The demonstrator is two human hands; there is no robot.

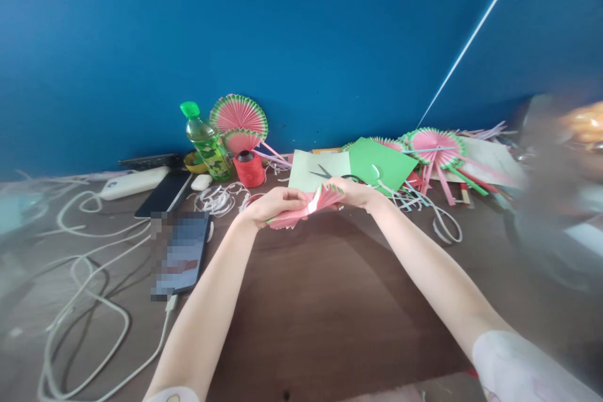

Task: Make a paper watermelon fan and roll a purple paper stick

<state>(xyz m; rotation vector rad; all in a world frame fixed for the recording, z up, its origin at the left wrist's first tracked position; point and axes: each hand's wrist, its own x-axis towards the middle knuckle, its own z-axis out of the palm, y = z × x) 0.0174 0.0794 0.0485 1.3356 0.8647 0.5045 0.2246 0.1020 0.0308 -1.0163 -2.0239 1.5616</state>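
Above the middle of the table, a pleated pink paper fan with green edging is held between both hands. A white strip crosses its middle. My left hand is closed on its left part, thumb on top. My right hand grips the right part, its fingers partly hidden behind the pleats. Just beyond the hands lie a pale green sheet and a pair of scissors, blades pointing left, the handles partly hidden by my right hand. A bright green sheet rests to their right.
Finished round pink-and-green fans stand at the back left and right. A green-capped bottle, a red roll and curled white strips are at left. Phones and white cables cover the left side.
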